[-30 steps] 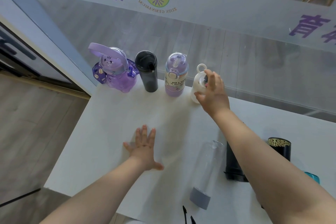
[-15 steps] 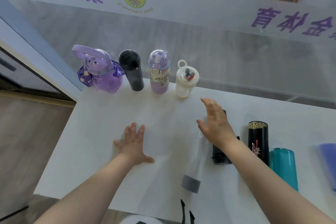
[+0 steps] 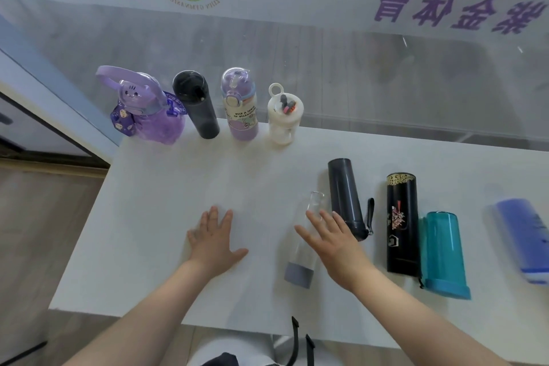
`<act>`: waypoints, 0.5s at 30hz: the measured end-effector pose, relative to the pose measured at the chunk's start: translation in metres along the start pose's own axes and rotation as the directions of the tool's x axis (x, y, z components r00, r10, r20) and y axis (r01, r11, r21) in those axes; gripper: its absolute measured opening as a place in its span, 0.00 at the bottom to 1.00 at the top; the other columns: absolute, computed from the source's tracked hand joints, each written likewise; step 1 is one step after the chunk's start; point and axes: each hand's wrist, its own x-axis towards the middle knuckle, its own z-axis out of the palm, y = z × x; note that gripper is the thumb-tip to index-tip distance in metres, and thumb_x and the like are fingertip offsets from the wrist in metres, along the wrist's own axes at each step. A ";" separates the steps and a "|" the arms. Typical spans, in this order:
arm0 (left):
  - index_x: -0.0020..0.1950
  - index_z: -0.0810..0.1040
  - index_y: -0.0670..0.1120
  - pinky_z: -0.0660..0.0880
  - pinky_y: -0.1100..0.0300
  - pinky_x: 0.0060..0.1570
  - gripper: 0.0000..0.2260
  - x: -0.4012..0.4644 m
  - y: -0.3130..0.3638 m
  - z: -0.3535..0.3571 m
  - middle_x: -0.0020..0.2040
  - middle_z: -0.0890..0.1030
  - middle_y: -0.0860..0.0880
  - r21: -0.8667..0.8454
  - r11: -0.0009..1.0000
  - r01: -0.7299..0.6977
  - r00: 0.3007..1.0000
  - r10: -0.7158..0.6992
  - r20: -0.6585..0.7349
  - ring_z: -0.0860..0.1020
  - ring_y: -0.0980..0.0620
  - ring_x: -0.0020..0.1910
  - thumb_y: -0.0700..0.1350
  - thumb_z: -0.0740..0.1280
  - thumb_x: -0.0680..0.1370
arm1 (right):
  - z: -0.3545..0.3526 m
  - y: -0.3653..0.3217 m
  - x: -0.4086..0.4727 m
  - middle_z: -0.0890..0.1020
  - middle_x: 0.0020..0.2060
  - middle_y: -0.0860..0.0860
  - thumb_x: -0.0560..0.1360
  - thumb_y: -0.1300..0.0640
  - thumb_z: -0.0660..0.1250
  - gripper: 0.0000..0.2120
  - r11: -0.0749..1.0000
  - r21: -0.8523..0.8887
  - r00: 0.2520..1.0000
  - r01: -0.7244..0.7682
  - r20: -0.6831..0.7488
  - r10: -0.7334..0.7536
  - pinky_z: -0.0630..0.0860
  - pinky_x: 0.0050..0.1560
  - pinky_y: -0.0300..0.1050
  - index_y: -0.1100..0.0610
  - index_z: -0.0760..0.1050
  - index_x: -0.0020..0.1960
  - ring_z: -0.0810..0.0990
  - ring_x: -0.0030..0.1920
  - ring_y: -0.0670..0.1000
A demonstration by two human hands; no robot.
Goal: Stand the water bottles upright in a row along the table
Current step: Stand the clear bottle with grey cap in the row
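Four bottles are standing upright in a row along the far edge of the white bench [image 3: 154, 217]: a purple cat-faced bottle [image 3: 145, 107] with a loop handle, a dark smoky bottle [image 3: 197, 105], a lilac printed bottle [image 3: 240, 105] and a small white bottle [image 3: 283, 114] with a ring on its lid. Nearer the person, five more are lying on their sides: a clear bottle [image 3: 303, 249] with a grey cap, a dark grey bottle [image 3: 346, 196] just beside it, a black patterned bottle [image 3: 401, 223], a teal bottle [image 3: 444, 252] touching it, and, well apart at the right edge, a blue bottle [image 3: 525, 241]. The right hand [image 3: 332, 244] is hovering over the clear bottle with fingers spread and straight, released; whether it is touching the bottle I cannot tell. The left hand [image 3: 212, 239] is lying flat on the bench, fingers extended, grasping nothing.
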 end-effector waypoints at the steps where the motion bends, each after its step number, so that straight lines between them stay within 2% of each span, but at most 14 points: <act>1: 0.78 0.38 0.53 0.49 0.36 0.72 0.47 -0.001 -0.001 0.000 0.78 0.34 0.45 0.015 1.000 -0.008 1.000 0.007 0.015 0.37 0.43 0.78 0.67 0.64 0.72 | 0.001 -0.002 -0.001 0.74 0.67 0.61 0.53 0.68 0.75 0.45 1.000 -0.015 1.000 -0.004 0.011 0.004 0.71 0.63 0.64 0.53 0.69 0.69 0.75 0.64 0.67; 6: 0.78 0.34 0.53 0.51 0.36 0.72 0.53 -0.003 -0.001 -0.003 0.78 0.33 0.45 0.075 0.997 -0.005 0.999 0.003 0.038 0.37 0.43 0.78 0.67 0.69 0.69 | -0.002 -0.008 0.005 0.74 0.64 0.62 0.54 0.68 0.76 0.39 0.997 -0.048 0.998 -0.067 0.011 0.067 0.73 0.60 0.67 0.54 0.72 0.64 0.76 0.60 0.69; 9: 0.78 0.34 0.53 0.52 0.36 0.72 0.54 -0.003 -0.001 -0.002 0.78 0.32 0.45 0.080 0.997 0.002 0.999 -0.004 0.032 0.36 0.43 0.78 0.67 0.69 0.68 | -0.007 -0.008 0.014 0.76 0.63 0.62 0.56 0.66 0.76 0.39 0.988 0.098 0.991 -0.122 -0.035 0.126 0.75 0.59 0.62 0.53 0.70 0.65 0.78 0.57 0.67; 11: 0.77 0.34 0.53 0.52 0.36 0.72 0.54 -0.004 0.000 -0.002 0.78 0.32 0.46 0.071 0.997 0.007 1.000 -0.009 0.029 0.36 0.44 0.78 0.67 0.69 0.68 | -0.015 -0.008 0.016 0.76 0.63 0.62 0.58 0.61 0.77 0.38 0.961 0.233 0.981 -0.152 -0.083 0.175 0.75 0.60 0.58 0.53 0.68 0.66 0.78 0.56 0.65; 13: 0.77 0.34 0.54 0.53 0.36 0.72 0.54 -0.005 0.001 -0.002 0.78 0.32 0.46 0.061 0.998 0.016 1.000 -0.017 0.024 0.36 0.44 0.78 0.67 0.70 0.68 | -0.025 -0.006 0.014 0.73 0.66 0.61 0.66 0.55 0.75 0.36 0.931 0.319 0.967 -0.177 -0.119 0.224 0.70 0.64 0.56 0.53 0.66 0.70 0.76 0.62 0.62; 15: 0.78 0.35 0.54 0.54 0.36 0.72 0.54 -0.005 0.003 -0.004 0.78 0.33 0.47 0.059 0.998 0.028 0.999 -0.030 0.019 0.37 0.45 0.78 0.67 0.70 0.68 | -0.028 -0.003 0.013 0.67 0.72 0.59 0.73 0.51 0.70 0.33 0.895 0.395 0.957 -0.209 -0.107 0.270 0.63 0.69 0.52 0.53 0.62 0.74 0.69 0.69 0.60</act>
